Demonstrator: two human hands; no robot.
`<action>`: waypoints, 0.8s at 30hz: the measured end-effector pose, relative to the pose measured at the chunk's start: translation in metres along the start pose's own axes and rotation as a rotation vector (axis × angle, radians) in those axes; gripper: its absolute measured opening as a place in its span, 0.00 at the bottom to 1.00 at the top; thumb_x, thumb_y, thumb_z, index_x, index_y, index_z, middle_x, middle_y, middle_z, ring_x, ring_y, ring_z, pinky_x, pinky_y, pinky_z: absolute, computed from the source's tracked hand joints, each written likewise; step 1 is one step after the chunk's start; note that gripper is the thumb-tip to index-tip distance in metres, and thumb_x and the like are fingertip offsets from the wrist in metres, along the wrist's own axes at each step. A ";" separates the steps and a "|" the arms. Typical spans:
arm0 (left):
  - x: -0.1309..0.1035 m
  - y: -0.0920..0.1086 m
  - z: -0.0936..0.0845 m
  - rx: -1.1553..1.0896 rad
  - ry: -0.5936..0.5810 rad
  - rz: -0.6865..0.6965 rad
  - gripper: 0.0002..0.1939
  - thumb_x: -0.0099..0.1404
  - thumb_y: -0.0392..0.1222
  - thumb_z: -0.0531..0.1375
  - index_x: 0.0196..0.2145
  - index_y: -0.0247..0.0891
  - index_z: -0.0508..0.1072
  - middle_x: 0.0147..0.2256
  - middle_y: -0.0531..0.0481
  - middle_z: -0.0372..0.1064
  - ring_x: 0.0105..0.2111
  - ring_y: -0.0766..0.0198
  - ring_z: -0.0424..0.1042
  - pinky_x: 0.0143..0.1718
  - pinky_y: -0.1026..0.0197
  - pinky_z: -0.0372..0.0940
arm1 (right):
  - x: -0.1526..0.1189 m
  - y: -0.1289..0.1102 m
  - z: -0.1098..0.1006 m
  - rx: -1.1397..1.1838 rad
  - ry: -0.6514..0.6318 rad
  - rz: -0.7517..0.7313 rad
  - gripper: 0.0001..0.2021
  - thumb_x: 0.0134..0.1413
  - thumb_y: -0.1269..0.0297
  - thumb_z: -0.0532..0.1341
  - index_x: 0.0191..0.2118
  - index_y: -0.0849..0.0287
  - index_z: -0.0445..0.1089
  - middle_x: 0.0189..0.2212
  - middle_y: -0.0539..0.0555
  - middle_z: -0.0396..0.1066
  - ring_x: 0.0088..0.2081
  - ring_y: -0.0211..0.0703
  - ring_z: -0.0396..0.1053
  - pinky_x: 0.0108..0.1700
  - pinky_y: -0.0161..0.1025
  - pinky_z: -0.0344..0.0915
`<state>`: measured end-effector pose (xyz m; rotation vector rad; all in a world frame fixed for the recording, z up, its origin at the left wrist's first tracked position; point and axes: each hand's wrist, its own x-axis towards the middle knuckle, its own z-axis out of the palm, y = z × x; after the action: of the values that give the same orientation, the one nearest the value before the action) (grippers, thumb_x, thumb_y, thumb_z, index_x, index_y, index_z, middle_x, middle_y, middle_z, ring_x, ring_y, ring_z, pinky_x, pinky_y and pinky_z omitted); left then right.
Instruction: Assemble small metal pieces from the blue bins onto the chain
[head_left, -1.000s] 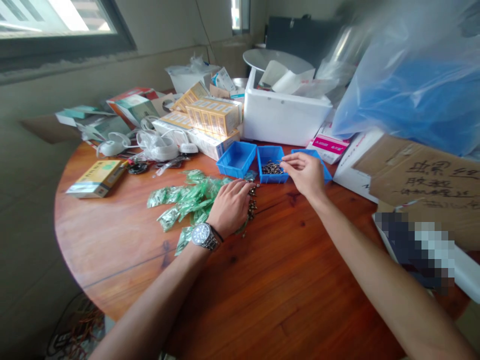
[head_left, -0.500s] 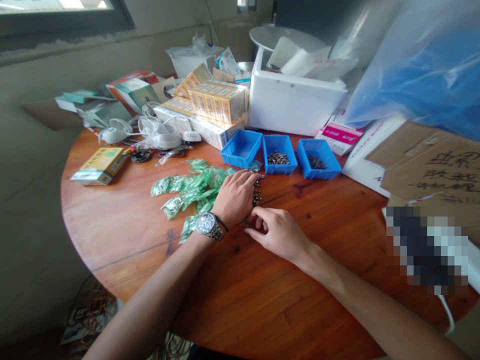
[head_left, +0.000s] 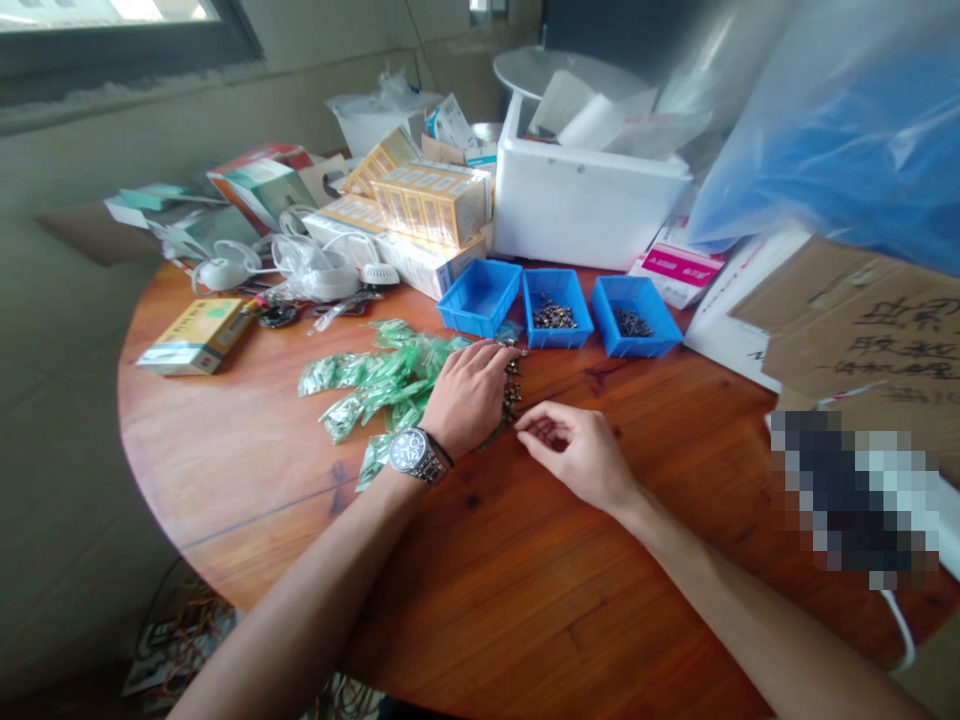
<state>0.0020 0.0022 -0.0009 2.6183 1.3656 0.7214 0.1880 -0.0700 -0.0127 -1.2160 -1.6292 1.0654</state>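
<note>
Basically, small metal parts (head_left: 512,392) lie mid-frame beside the palm-down left hand (head_left: 466,396), right hand (head_left: 579,452) half-curled nearby, can't tell if either grip holds anything, so best pinch single pieces lightly without dragging the green packets (head_left: 394,385) left of centre.

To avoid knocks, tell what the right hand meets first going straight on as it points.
The right hand would likely meet the metal bits first, then the left hand; depth is unclear.
</note>
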 end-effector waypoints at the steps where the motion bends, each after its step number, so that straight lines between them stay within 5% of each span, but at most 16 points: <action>1: 0.000 0.000 0.000 0.000 -0.005 0.001 0.22 0.75 0.33 0.50 0.63 0.40 0.71 0.61 0.43 0.74 0.64 0.51 0.69 0.67 0.45 0.63 | 0.001 0.002 -0.005 0.087 0.028 0.025 0.05 0.61 0.60 0.70 0.38 0.55 0.80 0.31 0.53 0.81 0.32 0.45 0.77 0.34 0.39 0.73; 8: 0.000 0.000 -0.002 -0.010 -0.016 -0.002 0.22 0.76 0.33 0.50 0.63 0.39 0.71 0.61 0.43 0.74 0.64 0.52 0.69 0.67 0.45 0.63 | 0.008 0.009 -0.020 0.495 0.051 0.122 0.14 0.55 0.52 0.75 0.39 0.57 0.81 0.31 0.54 0.82 0.30 0.41 0.76 0.31 0.37 0.72; 24: 0.001 0.002 -0.003 0.005 -0.026 -0.003 0.20 0.75 0.35 0.54 0.62 0.38 0.71 0.60 0.41 0.74 0.64 0.50 0.69 0.67 0.44 0.63 | 0.009 0.014 -0.020 0.541 0.110 0.058 0.10 0.57 0.58 0.75 0.42 0.55 0.83 0.36 0.55 0.82 0.34 0.41 0.76 0.36 0.37 0.74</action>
<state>0.0026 0.0011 0.0021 2.6197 1.3653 0.6819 0.2087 -0.0554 -0.0192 -0.9389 -1.1220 1.3400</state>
